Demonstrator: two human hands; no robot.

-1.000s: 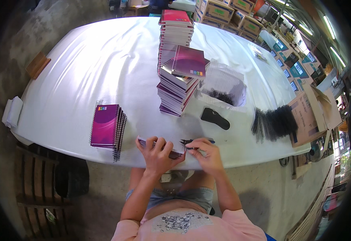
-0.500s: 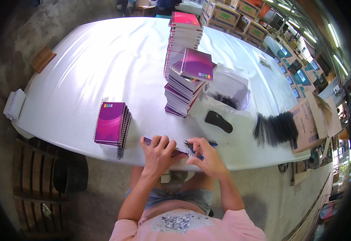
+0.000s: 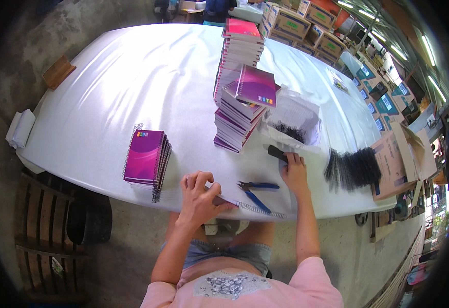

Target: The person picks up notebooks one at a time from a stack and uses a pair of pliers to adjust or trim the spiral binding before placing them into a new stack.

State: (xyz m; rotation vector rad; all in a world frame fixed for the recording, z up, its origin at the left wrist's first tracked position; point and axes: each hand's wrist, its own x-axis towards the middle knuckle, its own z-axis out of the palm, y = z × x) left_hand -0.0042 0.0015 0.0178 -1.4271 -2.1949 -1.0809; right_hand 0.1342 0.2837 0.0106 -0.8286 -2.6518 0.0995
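Note:
At the table's near edge my left hand is closed on a purple notebook, mostly hidden under the fingers. A thin wire coil trails from the notebook to the right along the edge. Just beyond it lie blue-handled cutting pliers, jaws to the left, touched by neither hand. My right hand reaches farther out, its fingers closed around the near end of a flat black insole-shaped piece.
A small pile of purple notebooks lies to the left. Tall notebook stacks stand mid-table, beside a white plastic-lined box holding black coils. More black coils lie at the right by an open carton.
My right hand has let go of the pliers, which now lie on the table. It has moved out and right and taken hold of the black insole-shaped piece. My left hand stays on the notebook.

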